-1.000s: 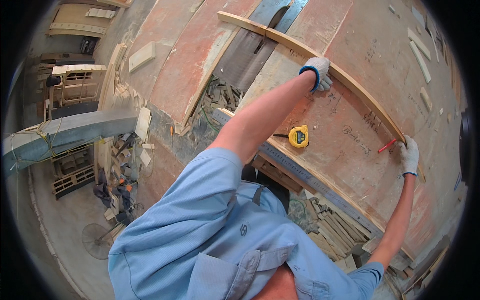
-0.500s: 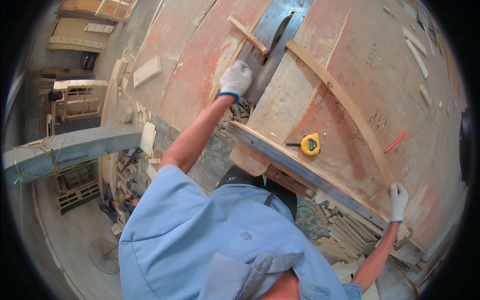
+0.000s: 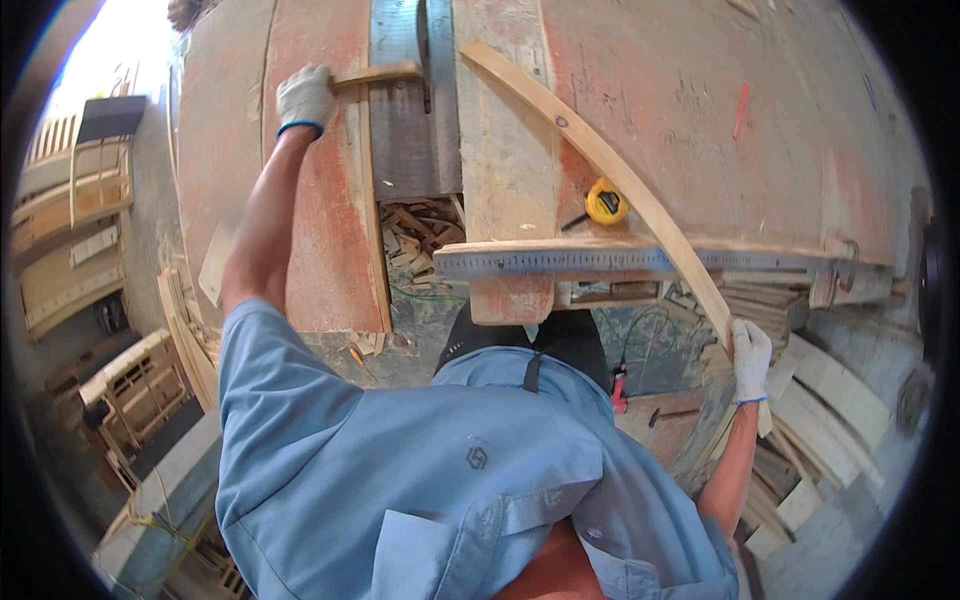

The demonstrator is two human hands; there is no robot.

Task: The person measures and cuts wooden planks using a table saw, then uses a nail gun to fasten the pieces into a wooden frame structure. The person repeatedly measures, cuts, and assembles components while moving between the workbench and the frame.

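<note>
My left hand (image 3: 305,97), in a white glove with a blue cuff, is closed on the left end of a short wooden stick (image 3: 378,75). The stick's right end reaches the slot in a metal plate (image 3: 400,140), where a thin dark saw blade (image 3: 422,45) stands nearly edge-on. At the lower right, my gloved right hand (image 3: 751,362) grips the near end of a long curved wooden strip (image 3: 620,175). That strip lies slantwise over the worktable (image 3: 500,190), its far end right of the blade and its near end past the table's front edge.
A yellow tape measure (image 3: 605,202) sits beside the curved strip. Along the front edge runs a marked metal rule (image 3: 580,262). A red pencil (image 3: 741,110) lies farther right. Wood offcuts (image 3: 425,235) fill the gap below the plate, and more boards (image 3: 830,400) lie at lower right.
My left hand has moved forward and taken hold of the short stick, which lay loose on the plate. My right hand has drawn the curved strip nearer, past the front edge. The view has turned.
</note>
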